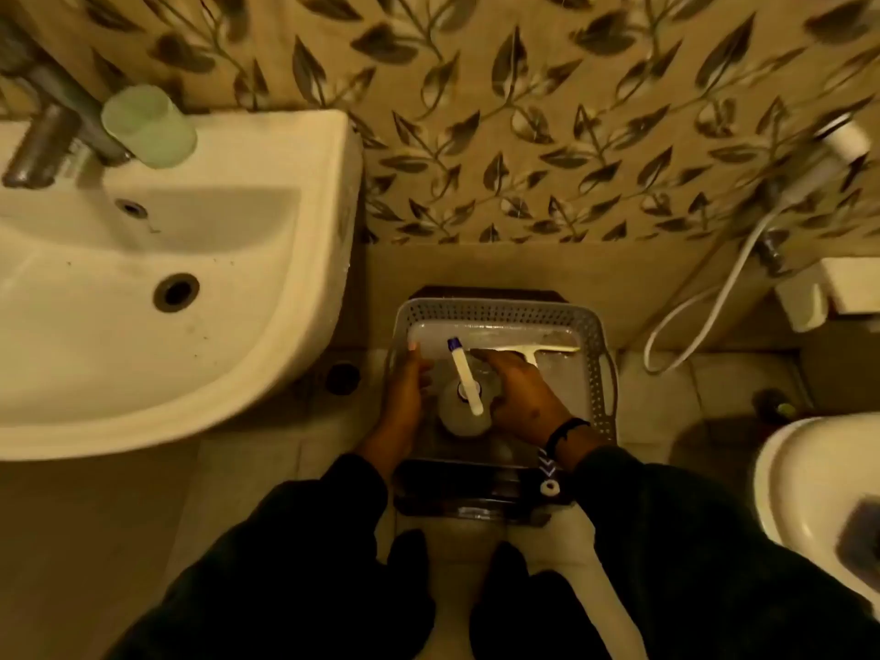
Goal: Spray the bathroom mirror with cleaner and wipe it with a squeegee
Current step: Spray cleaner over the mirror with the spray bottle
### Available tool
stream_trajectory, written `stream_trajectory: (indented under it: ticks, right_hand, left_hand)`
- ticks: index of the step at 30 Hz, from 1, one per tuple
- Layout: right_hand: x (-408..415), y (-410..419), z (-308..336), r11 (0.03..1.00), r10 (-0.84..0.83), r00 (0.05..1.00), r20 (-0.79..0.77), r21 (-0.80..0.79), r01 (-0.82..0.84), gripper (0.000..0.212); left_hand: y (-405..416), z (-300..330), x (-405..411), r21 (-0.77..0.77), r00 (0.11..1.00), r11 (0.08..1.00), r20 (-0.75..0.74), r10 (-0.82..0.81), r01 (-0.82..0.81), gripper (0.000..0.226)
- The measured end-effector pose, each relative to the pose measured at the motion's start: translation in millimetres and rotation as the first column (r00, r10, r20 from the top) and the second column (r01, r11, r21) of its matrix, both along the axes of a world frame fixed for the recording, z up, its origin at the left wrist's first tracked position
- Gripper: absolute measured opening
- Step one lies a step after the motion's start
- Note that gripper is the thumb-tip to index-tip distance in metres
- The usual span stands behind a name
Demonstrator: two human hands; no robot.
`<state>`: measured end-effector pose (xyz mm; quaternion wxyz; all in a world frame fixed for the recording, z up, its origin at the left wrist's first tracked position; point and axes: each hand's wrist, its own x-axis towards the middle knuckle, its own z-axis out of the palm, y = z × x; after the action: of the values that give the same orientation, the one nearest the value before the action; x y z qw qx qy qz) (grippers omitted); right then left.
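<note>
While both hands reach into basket: left hand flat beside spray bottle, fingers straight; right hand over squeegee, grip unclear, likely gathering both for mirror, unseen.

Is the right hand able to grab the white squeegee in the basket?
Probably yes. The right hand is already inside the basket, fingers reaching the squeegee handle; the spray bottle stands to its left, not blocking.
</note>
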<state>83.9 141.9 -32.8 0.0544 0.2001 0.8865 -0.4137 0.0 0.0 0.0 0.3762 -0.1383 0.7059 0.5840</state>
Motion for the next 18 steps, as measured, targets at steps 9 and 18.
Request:
stream_trajectory:
  ticks: [9, 18]
  right_hand:
    - [0, -27, -17, 0.989, -0.032, 0.998, -0.058, -0.143, 0.024, 0.043]
    - [-7, -25, -4, 0.990, -0.075, 0.996, -0.048, -0.123, 0.069, 0.017]
  left_hand:
    - [9, -36, 6, 0.083, 0.998, 0.997, 0.056, -0.003, -0.001, 0.045]
    - [11, -21, 3, 0.096, 0.999, 0.995, 0.039, -0.004, 0.000, 0.050]
